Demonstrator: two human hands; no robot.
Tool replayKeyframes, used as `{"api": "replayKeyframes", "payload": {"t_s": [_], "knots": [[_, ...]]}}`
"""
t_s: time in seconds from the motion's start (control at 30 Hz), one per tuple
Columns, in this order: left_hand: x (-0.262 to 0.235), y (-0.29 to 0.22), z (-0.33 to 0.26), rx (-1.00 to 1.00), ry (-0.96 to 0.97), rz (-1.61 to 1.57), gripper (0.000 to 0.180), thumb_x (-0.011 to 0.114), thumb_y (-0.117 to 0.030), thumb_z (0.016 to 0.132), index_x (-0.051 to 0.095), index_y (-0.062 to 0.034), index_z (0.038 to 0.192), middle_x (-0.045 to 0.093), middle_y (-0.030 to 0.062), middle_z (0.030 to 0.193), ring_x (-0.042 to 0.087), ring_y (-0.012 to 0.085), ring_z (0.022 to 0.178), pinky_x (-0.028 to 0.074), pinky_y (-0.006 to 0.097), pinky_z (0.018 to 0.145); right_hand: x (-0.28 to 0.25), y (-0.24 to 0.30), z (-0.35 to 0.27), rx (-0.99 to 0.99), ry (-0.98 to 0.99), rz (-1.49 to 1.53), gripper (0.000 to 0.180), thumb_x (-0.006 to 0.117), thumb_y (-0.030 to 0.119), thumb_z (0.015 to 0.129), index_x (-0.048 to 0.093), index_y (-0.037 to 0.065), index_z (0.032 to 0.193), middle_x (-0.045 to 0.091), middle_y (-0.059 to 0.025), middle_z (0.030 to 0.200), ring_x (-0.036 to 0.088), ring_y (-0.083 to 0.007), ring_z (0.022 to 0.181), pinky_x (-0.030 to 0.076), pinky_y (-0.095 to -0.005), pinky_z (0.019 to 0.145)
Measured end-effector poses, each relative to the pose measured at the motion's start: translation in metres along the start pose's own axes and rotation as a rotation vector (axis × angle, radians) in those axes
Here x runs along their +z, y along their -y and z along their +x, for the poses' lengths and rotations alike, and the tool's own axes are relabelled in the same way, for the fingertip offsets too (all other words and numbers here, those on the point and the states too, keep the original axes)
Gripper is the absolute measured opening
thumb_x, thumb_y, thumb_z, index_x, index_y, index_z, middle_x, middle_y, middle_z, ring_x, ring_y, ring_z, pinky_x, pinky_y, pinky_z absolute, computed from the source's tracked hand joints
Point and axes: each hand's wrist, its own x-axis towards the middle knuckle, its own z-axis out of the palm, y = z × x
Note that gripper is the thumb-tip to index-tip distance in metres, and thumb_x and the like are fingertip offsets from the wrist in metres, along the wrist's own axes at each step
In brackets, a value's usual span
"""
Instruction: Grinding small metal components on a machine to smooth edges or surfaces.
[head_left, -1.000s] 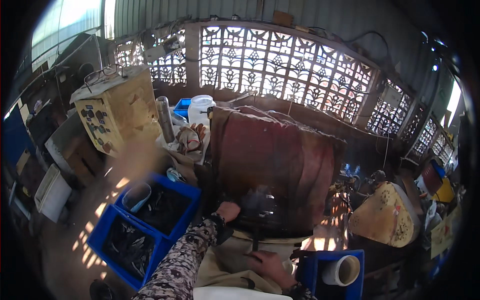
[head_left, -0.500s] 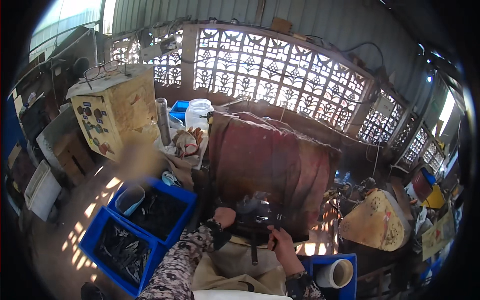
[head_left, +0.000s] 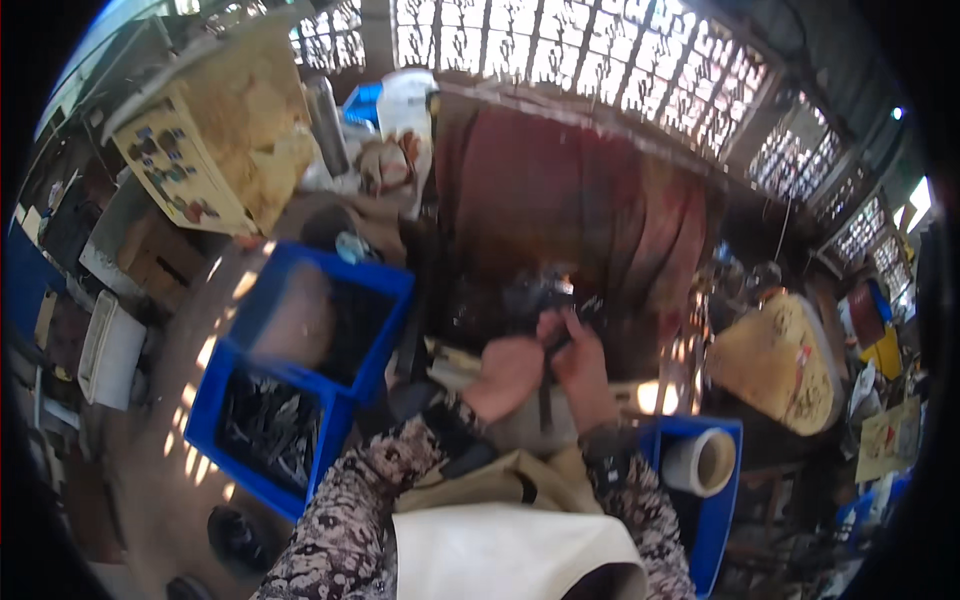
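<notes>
A small dark part (head_left: pixel 545 305) at frame centre is gripped by both closed hands, left (head_left: pixel 508 375) and right (head_left: pixel 580 365); it could be dropped if pressure slackens.

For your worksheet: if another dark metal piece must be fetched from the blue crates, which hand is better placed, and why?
Probably the left hand: the blue crates lie on its side, while the right hand pinches the dark part.

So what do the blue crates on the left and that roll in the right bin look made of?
The blue crates look like moulded plastic: even saturated colour, slight gloss, thick rims. The roll seems pale tape on a cardboard-like core, though blur leaves that open. Its blue bin looks like the same plastic.
</notes>
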Motion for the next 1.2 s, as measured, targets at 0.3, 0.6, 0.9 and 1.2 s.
{"api": "replayKeyframes", "payload": {"t_s": [0.3,0.6,0.9,1.2], "knots": [[-0.02,0.053,-0.006,0.098,0.067,-0.466,0.065,0.053,0.005,0.08,0.038,-0.0109,0.141,0.062,0.0199,0.103,0.066,0.0255,0.073,0.054,0.036,0.064,-0.012,0.017,-0.018,0.022,0.07,-0.167,0.028,0.058,0.007,0.093,0.052,0.001,0.12,0.063,-0.015,0.106,0.063,-0.0234,0.093,0.054,-0.0373,0.082],[-0.005,0.105,0.032,-0.357,0.06,-0.742,0.068,0.049,0.007,0.086,0.032,-0.017,0.147,0.064,0.0163,0.102,0.065,0.0199,0.07,0.053,0.031,0.061,-0.026,0.037,-0.016,-0.019,0.004,-0.425,0.024,0.056,0.007,0.094,0.053,0.0,0.117,0.066,-0.0159,0.102,0.068,-0.0255,0.087,0.058,-0.0366,0.073],[0.072,0.145,0.068,-0.107,-0.01,-0.414,0.024,0.064,-0.008,0.079,0.066,-0.0063,0.103,0.065,0.0232,0.089,0.061,0.0421,0.089,0.048,0.049,0.078,-0.065,0.031,0.0,-0.249,-0.179,-0.877,0.013,0.052,0.004,0.094,0.055,-0.003,0.104,0.066,-0.011,0.089,0.068,-0.0172,0.071,0.055,-0.0253,0.057],[0.077,0.13,0.078,0.082,0.14,-0.284,0.029,0.056,0.0,0.078,0.067,-0.0067,0.104,0.065,0.0231,0.093,0.061,0.0415,0.092,0.049,0.045,0.08,-0.075,0.025,0.002,-0.113,-0.214,-1.03,0.014,0.055,0.011,0.094,0.052,-0.001,0.099,0.061,-0.0081,0.081,0.064,-0.0151,0.06,0.052,-0.0251,0.048]]}}
